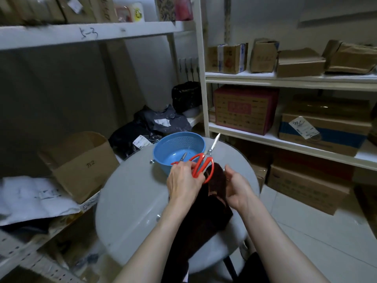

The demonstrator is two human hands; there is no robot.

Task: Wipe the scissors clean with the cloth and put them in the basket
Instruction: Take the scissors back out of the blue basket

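A dark brown cloth (204, 217) hangs off the near edge of the round white table (130, 201). The right hand (236, 188) grips its upper end. The left hand (183, 180) grips the red handles of the scissors (200, 165), held over the cloth's top, just beside the blue basket (163, 144). Their long axis runs diagonally: handles toward the person, closed blades pointing up and right, away past the basket's rim. A shelf (61, 35) rail, upper left, bears handwritten "5-3".
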